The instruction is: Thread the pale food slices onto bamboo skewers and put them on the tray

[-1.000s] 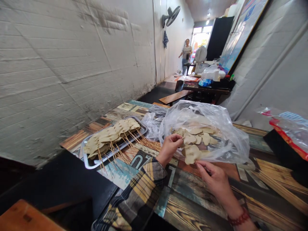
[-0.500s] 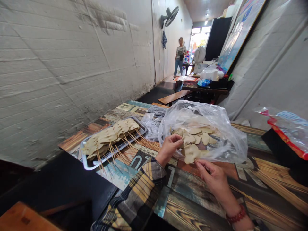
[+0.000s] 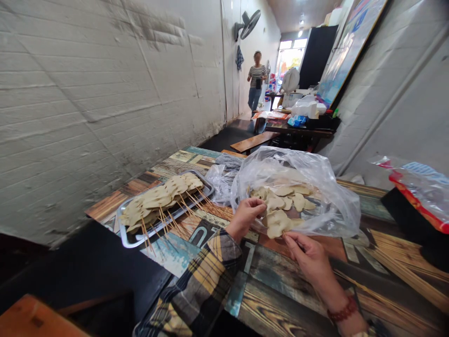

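Thin, pale beige slices, floppy and irregular, lie in the mouth of a clear plastic bag on the table. My right hand pinches a thin wooden skewer just below a slice that is threaded on its tip. At the upper left of that slice, my left hand has thumb and forefinger pressed together; it seems to pinch a slice edge, partly hidden by the fingers. To the left, a metal tray bears a stack of skewered slices, their sticks jutting over the near rim.
Loose skewers lie on the right of the patchwork-patterned table. A black box with red-edged plastic packaging stands at the right edge. Behind are a crumpled bag, a bench, another loaded table and a person.
The skewered slice and my right hand have shifted slightly left; my left hand barely moves. In the background, the person has walked closer and a little left.
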A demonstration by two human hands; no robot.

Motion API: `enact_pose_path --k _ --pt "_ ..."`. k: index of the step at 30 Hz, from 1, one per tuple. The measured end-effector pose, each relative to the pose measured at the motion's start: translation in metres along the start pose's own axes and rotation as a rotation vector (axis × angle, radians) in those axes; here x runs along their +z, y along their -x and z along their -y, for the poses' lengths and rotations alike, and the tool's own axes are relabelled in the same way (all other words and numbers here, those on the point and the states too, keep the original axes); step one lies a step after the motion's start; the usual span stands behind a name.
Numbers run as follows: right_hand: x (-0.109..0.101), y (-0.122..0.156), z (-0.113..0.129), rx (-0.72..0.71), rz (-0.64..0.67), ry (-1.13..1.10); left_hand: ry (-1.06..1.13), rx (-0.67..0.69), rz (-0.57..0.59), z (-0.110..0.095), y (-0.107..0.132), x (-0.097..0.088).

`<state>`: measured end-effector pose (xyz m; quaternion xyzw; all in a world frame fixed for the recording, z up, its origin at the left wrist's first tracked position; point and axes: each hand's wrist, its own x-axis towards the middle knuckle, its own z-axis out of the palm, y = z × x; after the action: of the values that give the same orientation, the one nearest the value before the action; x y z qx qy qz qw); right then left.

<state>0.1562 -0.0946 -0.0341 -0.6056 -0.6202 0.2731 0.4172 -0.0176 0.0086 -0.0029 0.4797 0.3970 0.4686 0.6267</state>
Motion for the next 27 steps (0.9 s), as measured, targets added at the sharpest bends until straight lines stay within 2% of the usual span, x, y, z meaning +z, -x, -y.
enact_pose_path --k 6,11,15,20,27 --pt "0.0018 -0.0016 -0.0018 0.030 0.012 -0.071 -0.003 -0.023 0.058 -0.0010 0.0000 0.0002" --pt "0.0019 -0.0034 -0.0004 0.060 0.040 -0.176 0.210 -0.104 0.045 0.0012 -0.0025 0.0009" --pt "0.0026 -0.0042 0.0028 0.066 0.031 -0.156 0.317 -0.190 0.073 0.0029 -0.0018 0.0033" --pt "0.0036 -0.0030 0.0040 0.035 0.030 -0.087 0.276 -0.231 0.089 0.0024 0.0013 0.0048" --pt "0.0031 -0.0008 0.0048 0.038 0.054 -0.087 0.187 -0.145 0.025 0.0023 -0.0009 0.0018"
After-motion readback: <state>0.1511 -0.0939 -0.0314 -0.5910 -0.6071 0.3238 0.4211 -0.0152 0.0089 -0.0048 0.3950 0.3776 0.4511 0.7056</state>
